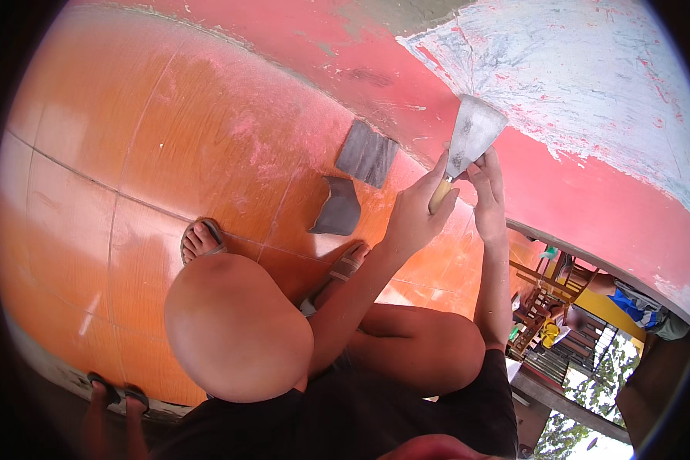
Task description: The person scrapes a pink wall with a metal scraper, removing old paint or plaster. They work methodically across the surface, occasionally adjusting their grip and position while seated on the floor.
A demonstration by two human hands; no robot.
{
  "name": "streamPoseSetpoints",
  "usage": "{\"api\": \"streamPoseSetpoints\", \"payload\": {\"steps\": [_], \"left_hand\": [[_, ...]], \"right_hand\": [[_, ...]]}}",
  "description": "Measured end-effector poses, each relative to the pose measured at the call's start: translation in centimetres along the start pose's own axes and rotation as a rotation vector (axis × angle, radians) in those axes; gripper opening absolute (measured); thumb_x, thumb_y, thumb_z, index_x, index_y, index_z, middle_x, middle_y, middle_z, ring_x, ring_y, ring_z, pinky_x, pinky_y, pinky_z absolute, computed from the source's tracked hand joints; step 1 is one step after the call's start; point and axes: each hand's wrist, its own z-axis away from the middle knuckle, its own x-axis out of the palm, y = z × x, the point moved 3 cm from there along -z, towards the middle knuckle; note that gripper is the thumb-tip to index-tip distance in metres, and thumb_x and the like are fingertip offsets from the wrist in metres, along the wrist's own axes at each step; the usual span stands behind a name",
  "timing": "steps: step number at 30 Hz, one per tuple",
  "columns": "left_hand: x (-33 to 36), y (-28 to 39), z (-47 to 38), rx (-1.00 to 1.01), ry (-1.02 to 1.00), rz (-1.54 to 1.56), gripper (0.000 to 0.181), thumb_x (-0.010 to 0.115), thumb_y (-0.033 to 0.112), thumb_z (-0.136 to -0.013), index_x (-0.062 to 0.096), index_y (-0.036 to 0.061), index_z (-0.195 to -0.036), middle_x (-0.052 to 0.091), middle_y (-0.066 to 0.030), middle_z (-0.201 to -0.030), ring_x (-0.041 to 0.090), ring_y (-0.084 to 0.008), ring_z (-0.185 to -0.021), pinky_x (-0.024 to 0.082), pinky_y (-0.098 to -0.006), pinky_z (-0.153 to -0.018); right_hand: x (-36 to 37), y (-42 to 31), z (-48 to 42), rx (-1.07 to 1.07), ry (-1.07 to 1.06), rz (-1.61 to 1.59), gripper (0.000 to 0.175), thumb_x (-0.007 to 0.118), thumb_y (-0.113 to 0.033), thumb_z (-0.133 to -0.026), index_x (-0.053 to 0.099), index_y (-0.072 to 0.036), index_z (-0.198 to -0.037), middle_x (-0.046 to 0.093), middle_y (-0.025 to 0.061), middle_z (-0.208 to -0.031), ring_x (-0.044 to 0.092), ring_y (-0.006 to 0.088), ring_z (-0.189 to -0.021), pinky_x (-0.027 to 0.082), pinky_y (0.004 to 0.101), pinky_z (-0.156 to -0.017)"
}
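A putty knife [476,135] with a broad metal blade and a pale wooden handle is held up in front of the pink wall [558,161]. My left hand [417,215] wraps around its handle. From the right, my right hand [487,192] grips the lower edge of the blade, some fingertips partly behind the metal. The blade's wide end overlaps the lower border of a rough white patch [575,75] on the wall; whether it touches there I cannot tell. Below, two dark grey pieces, apparently sandpaper, lie on the floor: a flatter sheet [367,154] and a curled one [337,208].
Pinkish dust [264,138] covers part of the orange tiled floor [149,241] along the wall. My sandalled feet and bent knees [236,328] are close below. Another person's feet [118,397] stand at lower left. Wooden furniture [543,305] stands at the right.
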Motion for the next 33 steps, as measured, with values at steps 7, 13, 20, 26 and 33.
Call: {"api": "streamPoseSetpoints", "payload": {"steps": [7,13,20,26,33], "left_hand": [[-0.5,-0.3,1.1,-0.097,-0.113,0.050,0.071,0.059,0.011,-0.094,0.024,0.0021,-0.155,0.065,-0.0267,-0.099,0.067,-0.0398,-0.091,0.051,-0.0407,-0.078],[-0.8,-0.2,-0.3,0.027,-0.151,0.018,0.066,0.054,0.010,-0.097,0.023,-0.0003,-0.154,0.062,-0.0274,-0.099,0.065,-0.0361,-0.092,0.048,-0.0373,-0.080],[1.6,-0.4,-0.5,-0.120,-0.155,0.104,0.074,0.056,0.002,-0.093,0.019,0.0062,-0.157,0.063,-0.0293,-0.097,0.067,-0.0404,-0.095,0.050,-0.0377,-0.083],[1.8,-2.8,-1.6,-0.042,-0.157,0.154,0.079,0.055,0.000,-0.091,0.015,0.0079,-0.158,0.064,-0.0263,-0.092,0.069,-0.0341,-0.090,0.049,-0.0323,-0.080],[-0.7,-2.0,-3.2,-0.096,-0.210,0.091,0.080,0.056,0.002,-0.091,0.013,0.0090,-0.158,0.066,-0.0247,-0.097,0.069,-0.0324,-0.093,0.049,-0.0337,-0.083]], "right_hand": [[2.2,2.2,-2.0,-0.073,0.391,0.377,0.029,0.055,-0.023,-0.103,0.054,0.003,-0.115,0.066,0.0105,-0.100,0.061,0.0106,-0.090,0.050,0.0267,-0.075],[2.7,1.4,-3.4,-0.259,0.512,0.355,0.021,0.055,-0.018,-0.101,0.055,0.003,-0.103,0.064,0.0091,-0.078,0.058,0.0138,-0.067,0.045,0.0295,-0.058],[1.1,3.1,-3.9,-0.329,0.458,0.215,0.020,0.058,-0.016,-0.100,0.060,0.003,-0.106,0.060,0.0040,-0.069,0.050,0.0072,-0.059,0.040,0.0257,-0.053],[1.9,2.8,-4.7,-0.367,0.494,0.182,0.018,0.061,-0.015,-0.099,0.064,0.002,-0.103,0.056,-0.0007,-0.063,0.046,0.0017,-0.057,0.035,0.0211,-0.050],[3.6,0.7,-6.0,-0.364,0.479,0.248,0.017,0.060,-0.013,-0.098,0.065,0.001,-0.107,0.056,-0.0012,-0.063,0.046,0.0014,-0.055,0.034,0.0213,-0.048]]}}
